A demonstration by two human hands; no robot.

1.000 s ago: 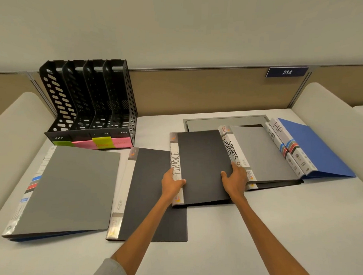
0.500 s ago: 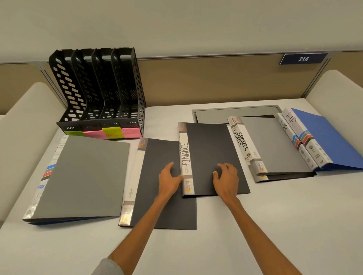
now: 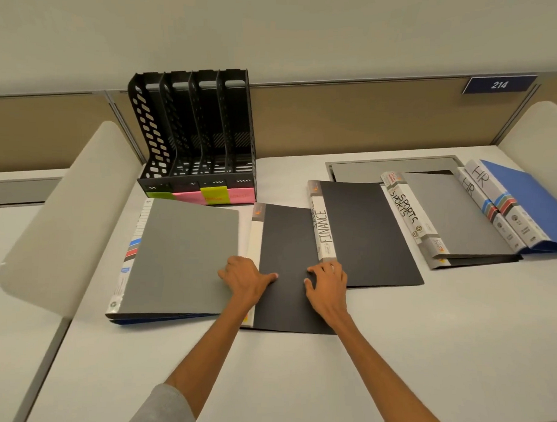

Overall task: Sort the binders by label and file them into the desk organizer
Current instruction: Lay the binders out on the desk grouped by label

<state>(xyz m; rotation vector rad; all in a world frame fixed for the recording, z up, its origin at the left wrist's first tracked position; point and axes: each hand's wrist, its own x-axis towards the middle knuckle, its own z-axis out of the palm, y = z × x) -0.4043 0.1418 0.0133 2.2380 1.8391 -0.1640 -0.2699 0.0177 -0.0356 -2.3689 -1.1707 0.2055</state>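
Resting the left hand on the spine edge of the black folder, touching the near end of the FINANCE binder with the right hand; fingers bent, grip unclear. Lying flat, near and right of the desk organizer. Probably handling light, thin, slippery; best gripping along the stiffer spine.

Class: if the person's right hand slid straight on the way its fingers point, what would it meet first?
Probably the white spine of the flat black folder under the right hand; its fingers point up-left across that cover, but depth is unclear.
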